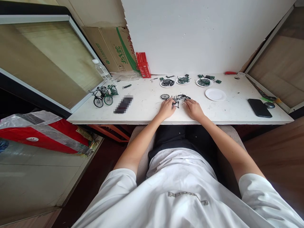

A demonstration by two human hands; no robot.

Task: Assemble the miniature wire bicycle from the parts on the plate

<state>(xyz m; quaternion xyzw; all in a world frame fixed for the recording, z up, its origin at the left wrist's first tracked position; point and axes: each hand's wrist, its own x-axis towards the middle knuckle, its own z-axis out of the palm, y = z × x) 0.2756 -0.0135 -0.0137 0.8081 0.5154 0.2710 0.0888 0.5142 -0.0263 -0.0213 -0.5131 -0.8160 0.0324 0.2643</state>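
My left hand [167, 108] is closed with its fingertips on a small dark model bicycle frame [176, 102] near the table's front edge. To the right of it, my right hand [194, 108] has its fingers curled low over the tabletop, and a thin pale piece [185, 102] shows at the fingertips, too small to name. Just beyond that hand lies a black curved bicycle part [183, 96]. A loose spoked wheel [165, 96] rests flat beyond my left hand.
Small plates [167, 86] of bicycle parts line the table's back, near a bare white plate [215, 94]. Assembled model bicycles [104, 96], a bottle [102, 69] and a blurred dark object [123, 104] are left. A black phone [259, 108] and scissors [260, 91] lie right.
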